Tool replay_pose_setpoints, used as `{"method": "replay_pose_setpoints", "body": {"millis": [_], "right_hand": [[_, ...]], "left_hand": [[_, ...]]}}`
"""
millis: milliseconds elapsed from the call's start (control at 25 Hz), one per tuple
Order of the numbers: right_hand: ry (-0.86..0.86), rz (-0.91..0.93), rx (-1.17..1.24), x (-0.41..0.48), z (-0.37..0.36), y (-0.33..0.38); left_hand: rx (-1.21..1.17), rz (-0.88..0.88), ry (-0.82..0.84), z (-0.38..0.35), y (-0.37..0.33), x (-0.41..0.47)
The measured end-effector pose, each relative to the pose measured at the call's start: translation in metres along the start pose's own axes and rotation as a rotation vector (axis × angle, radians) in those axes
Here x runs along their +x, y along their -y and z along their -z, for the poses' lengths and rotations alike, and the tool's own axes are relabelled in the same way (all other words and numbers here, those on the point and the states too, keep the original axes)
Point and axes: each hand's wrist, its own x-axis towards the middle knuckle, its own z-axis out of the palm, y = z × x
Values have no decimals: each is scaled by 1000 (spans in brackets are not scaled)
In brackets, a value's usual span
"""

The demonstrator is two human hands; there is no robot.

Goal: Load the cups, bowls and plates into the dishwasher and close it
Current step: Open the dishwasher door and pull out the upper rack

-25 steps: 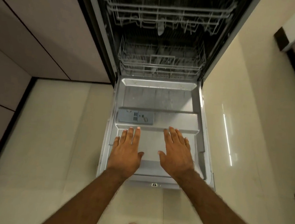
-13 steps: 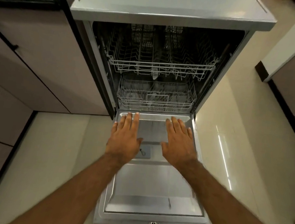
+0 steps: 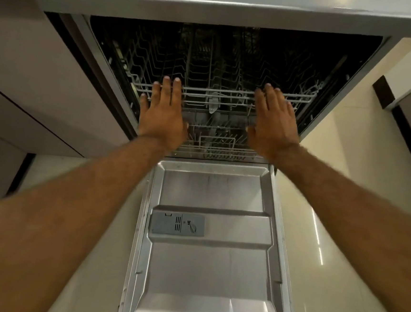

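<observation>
Along the upper rack (image 3: 229,93) rail, fingers (image 3: 166,89) of left hand (image 3: 163,117) and right hand (image 3: 274,123)

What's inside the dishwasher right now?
An upper rack and a lower rack, both wire, no dishes visible. The left hand and right hand cover parts of both; the dark back is unreadable.

glossy cream floor (image 3: 345,193), taupe cabinets (image 3: 33,66)
</observation>
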Motion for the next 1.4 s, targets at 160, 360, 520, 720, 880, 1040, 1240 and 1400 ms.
{"method": "replay_pose_setpoints", "body": {"millis": [160,360,520,720,880,1040,1240,1400], "right_hand": [[64,61,-53,35,-7,-16],[22,64,-62,42,-12,-20],[-3,52,-50,33,-6,-17],[-2,46,-27,-12,1,-13],[-9,39,56,-65,9,-6],[-53,-12,162,-126,18,4],[-39,-86,240,-191,27,11],[-11,-148,289,-226,34,19]], "left_hand": [[60,-59,57,0,8,43],[45,-55,94,-6,10,50],[18,-47,88,1,5,38],[17,-99,76,8,2,-5],[-60,-88,57,16,3,-56],[-124,-74,41,24,3,-119],[-168,-56,59,28,3,-186],[-197,-26,20,28,2,-225]]}}
